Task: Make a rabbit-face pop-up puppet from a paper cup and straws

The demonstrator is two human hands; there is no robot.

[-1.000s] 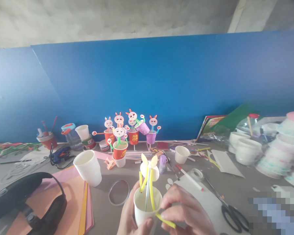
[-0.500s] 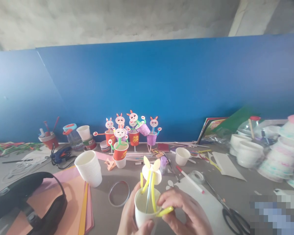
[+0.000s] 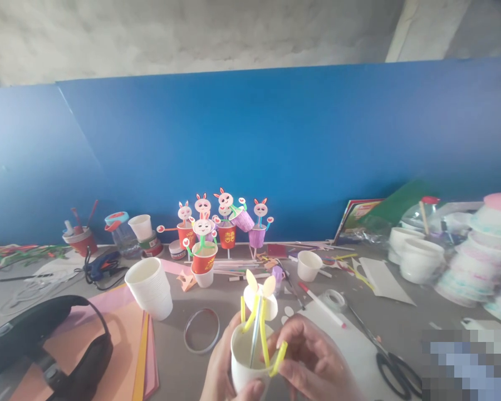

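Observation:
My left hand (image 3: 221, 362) is wrapped round a white paper cup (image 3: 244, 370), its thumb across the front. Out of the cup rises a white paper rabbit head (image 3: 267, 307) with two pale ears, seen from behind, on a thin stick (image 3: 256, 328). Yellow pipe cleaners (image 3: 264, 340) bend down from the head over the rim on both sides. At the cup's right side my right hand (image 3: 317, 356) closes its thumb and fingers on the yellow pipe cleaner's free end (image 3: 279, 356), which points upward. Its lower fingers are partly hidden.
Several finished rabbit cups (image 3: 204, 256) stand at the back. Stacked white cups (image 3: 150, 289), a tape roll (image 3: 201, 331) and coloured paper (image 3: 123, 334) under a black headset (image 3: 87, 356) lie left. Scissors (image 3: 396, 373), a marker (image 3: 323, 305) and painted cups (image 3: 476, 273) are on the right.
The yellow pipe cleaner's right end has turned from pointing outward to pointing up, as my right fingers shifted on it. My left hand still holds the cup.

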